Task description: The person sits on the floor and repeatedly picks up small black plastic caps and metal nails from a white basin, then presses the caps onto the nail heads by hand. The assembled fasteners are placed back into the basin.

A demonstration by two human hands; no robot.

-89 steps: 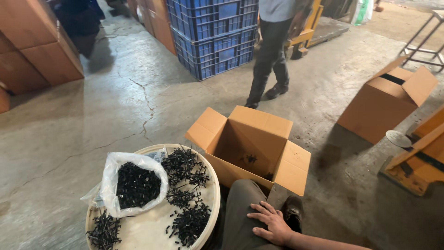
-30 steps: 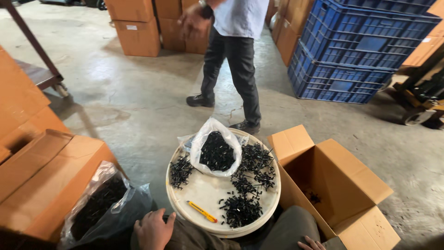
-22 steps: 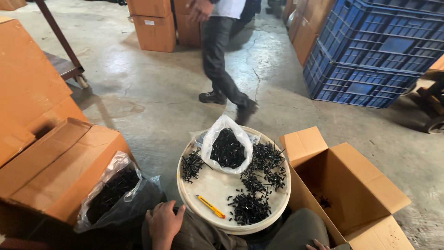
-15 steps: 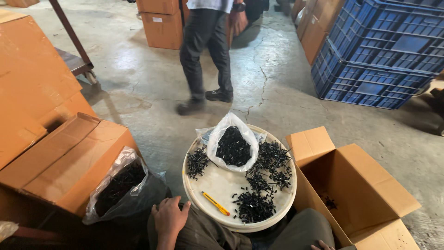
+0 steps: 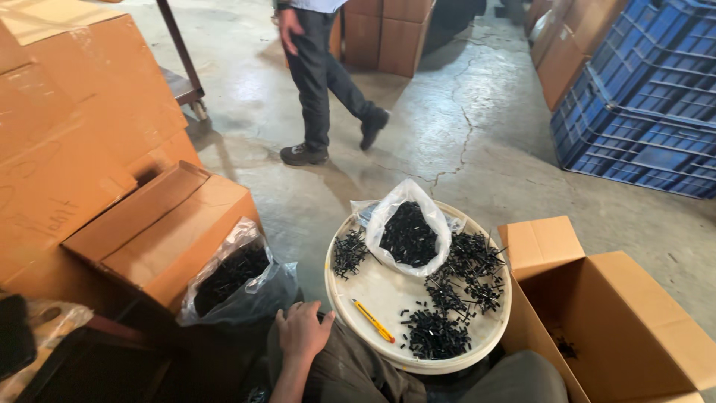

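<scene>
1. The person's left hand (image 5: 302, 332) rests flat on their own knee, fingers (image 5: 287, 319) loosely spread and holding nothing, just beside the near left rim of the round white tray (image 5: 371, 287).
2. The right hand is out of sight, so I cannot tell how its fingers are set.
3. The tray sits low in front of the seated person and carries heaps of small black plastic parts (image 5: 436, 334) on its right and near side, with a smaller clump at its far left.
4. A yellow cutter (image 5: 373, 320) lies on the bare white middle of the tray, nearest to the left hand.
5. At the tray's far edge stands a clear plastic bag (image 5: 409, 227), open at the top and filled with the same black parts.
6. To the left of the hand, a second clear bag (image 5: 239, 280) of black pieces leans against a brown cardboard box (image 5: 160, 227).
7. To the right of the tray stands an open cardboard box (image 5: 619, 328), nearly bare inside.
8. Farther off, another person (image 5: 321, 75) walks across the concrete floor (image 5: 462, 142); blue crates (image 5: 641, 104) are stacked at the far right.
</scene>
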